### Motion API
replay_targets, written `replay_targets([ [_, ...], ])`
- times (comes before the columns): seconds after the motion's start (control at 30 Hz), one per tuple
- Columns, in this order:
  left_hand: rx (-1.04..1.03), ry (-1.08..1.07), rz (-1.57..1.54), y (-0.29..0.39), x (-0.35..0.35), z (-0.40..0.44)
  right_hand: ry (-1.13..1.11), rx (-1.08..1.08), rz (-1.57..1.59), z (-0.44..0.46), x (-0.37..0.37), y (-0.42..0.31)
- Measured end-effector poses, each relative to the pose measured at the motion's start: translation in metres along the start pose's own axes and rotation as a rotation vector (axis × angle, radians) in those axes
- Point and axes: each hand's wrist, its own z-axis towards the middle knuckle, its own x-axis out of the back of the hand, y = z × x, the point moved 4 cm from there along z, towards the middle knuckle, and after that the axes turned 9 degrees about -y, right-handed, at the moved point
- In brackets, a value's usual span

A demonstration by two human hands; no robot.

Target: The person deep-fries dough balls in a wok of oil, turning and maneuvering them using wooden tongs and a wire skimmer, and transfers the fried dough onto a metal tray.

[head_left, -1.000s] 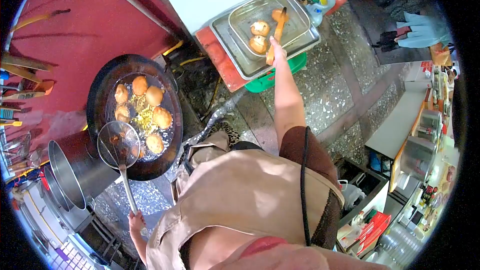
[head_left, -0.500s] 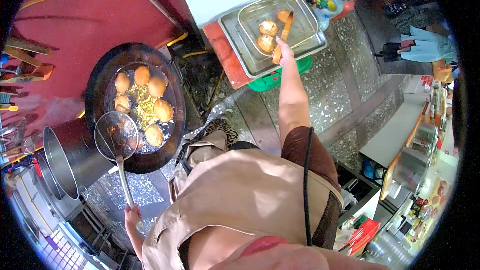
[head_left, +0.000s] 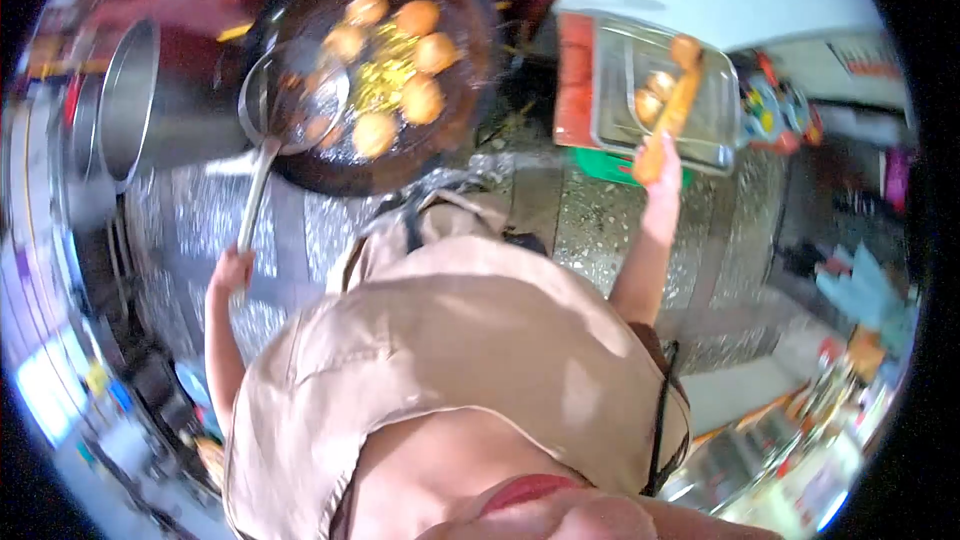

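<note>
The fingers of the left hand point(head_left: 232, 270) are wrapped round the handle of a long-handled silver metal skimmer point(head_left: 262, 176). The fingers of the right hand point(head_left: 660, 168) grip the near end of a long, flat, orange-brown utensil point(head_left: 678, 108) that looks wooden.

The skimmer's round mesh bowl is over the left part of a wide, dark, round metal wok point(head_left: 462, 20); whether it rests on anything there I cannot tell. Beside the bowl, six golden-brown rounded fried pieces point(head_left: 422, 99) lie in the wok around a loose heap of thin yellow shreds point(head_left: 385, 75). More brown matter shows through the mesh, too blurred to make out.

The utensil slants over a rectangular wire basket point(head_left: 628, 60) set inside a larger silver metal tray point(head_left: 720, 158). Three browned round pieces point(head_left: 648, 105) lie in the basket; the utensil's far end overlaps the uppermost in view, and contact cannot be judged. A flat red surface point(head_left: 574, 80) shows at the tray's left edge, a green object point(head_left: 598, 165) below it.

Further out, a tall grey cylindrical metal pot point(head_left: 180, 100) lies left of the wok, and a tan cloth apron point(head_left: 470, 330) covers the person's front.
</note>
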Motion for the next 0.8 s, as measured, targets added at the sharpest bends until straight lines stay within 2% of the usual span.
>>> replay_targets([
  [0.03, 0.140, 0.086, -0.122, 0.031, -0.004, -0.015, -0.057, -0.006, -0.028, -0.016, -0.016, -0.001],
  [0.07, 0.145, 0.071, -0.109, 0.017, -0.002, -0.008, -0.107, -0.002, -0.053, -0.031, -0.031, -0.003],
  [0.17, 0.185, 0.088, -0.173, 0.043, -0.002, -0.019, -0.311, 0.042, -0.247, -0.085, -0.098, 0.000],
  [0.2, 0.170, 0.081, -0.177, 0.047, -0.001, -0.020, -0.316, 0.041, -0.254, -0.100, -0.119, 0.007],
  [0.4, 0.140, 0.012, -0.148, 0.054, 0.010, -0.020, -0.722, -0.378, -0.081, -0.159, -0.237, 0.100],
  [0.47, 0.125, 0.003, -0.097, 0.065, 0.014, -0.025, -0.762, -0.487, -0.166, -0.159, -0.261, 0.137],
  [0.53, 0.129, 0.001, -0.134, 0.061, 0.016, -0.022, -0.767, -0.565, -0.394, -0.156, -0.291, 0.174],
  [0.57, 0.113, 0.005, -0.108, 0.066, 0.017, -0.022, -0.767, -0.565, -0.398, -0.151, -0.304, 0.187],
  [0.63, 0.097, 0.008, -0.089, 0.071, 0.020, -0.021, -0.740, -0.567, -0.683, -0.141, -0.318, 0.208],
  [0.7, 0.102, 0.001, 0.062, 0.074, 0.024, -0.021, -0.710, -0.554, -0.809, -0.130, -0.327, 0.224],
  [0.77, 0.096, -0.006, 0.019, 0.074, 0.022, -0.021, -0.651, -0.488, -1.025, -0.122, -0.329, 0.227],
  [0.8, 0.087, -0.009, -0.020, 0.073, 0.023, -0.021, -0.654, -0.487, -1.027, -0.123, -0.331, 0.225],
])
